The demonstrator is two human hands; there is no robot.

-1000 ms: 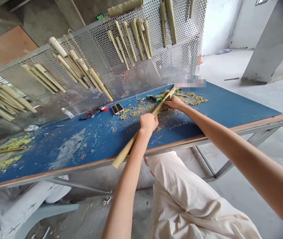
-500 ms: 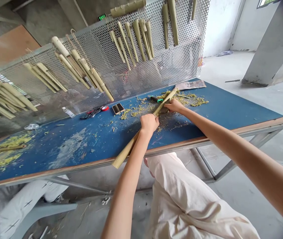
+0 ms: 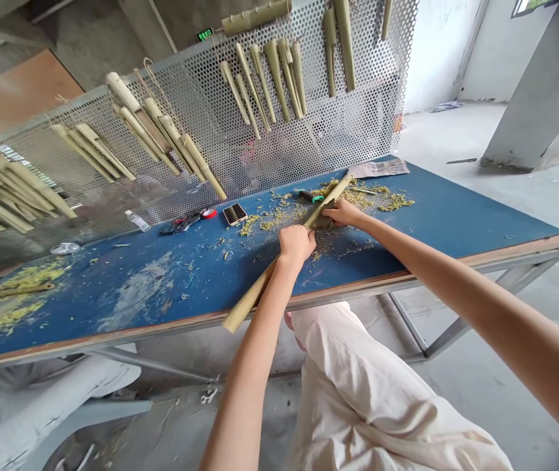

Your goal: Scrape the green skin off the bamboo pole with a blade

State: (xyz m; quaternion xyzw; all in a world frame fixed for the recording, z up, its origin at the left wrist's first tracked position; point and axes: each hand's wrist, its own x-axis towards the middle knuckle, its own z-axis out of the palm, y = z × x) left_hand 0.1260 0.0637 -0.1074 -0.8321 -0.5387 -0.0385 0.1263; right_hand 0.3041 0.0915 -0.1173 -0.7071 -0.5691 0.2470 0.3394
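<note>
Working a long bamboo pole (image 3: 252, 294) here, lying at a slant across the blue bench (image 3: 456, 222), with its lower end hanging out past the front edge. My left grip (image 3: 296, 245) is fully closed around the pole about midway along. My right grip (image 3: 347, 212) is curled down near the pole's upper end, up against a dark piece (image 3: 324, 222) tucked under it, but my hand and the pole block most of that piece, so I can't tell what it is or whether I've got a proper hold on it. As for progress, there's a lot of yellow-green shavings (image 3: 360, 194) scattered on both sides of the pole, so I'd say a fair bit of cutting has been done on this bench. Beyond the pole, the perforated metal panel (image 3: 358, 111) has plenty of bamboo pieces (image 3: 279, 78) hanging on it, and they look shaped to me. What's left on this pole is hard to judge, because my hands cover the part being worked and the camera's too far off to show the surface detail. Just past the pole there's a green-handled tool (image 3: 309, 195), and further left a phone (image 3: 235, 214) and a red tape roll (image 3: 207, 212), though the tool's head is out of sight.
</note>
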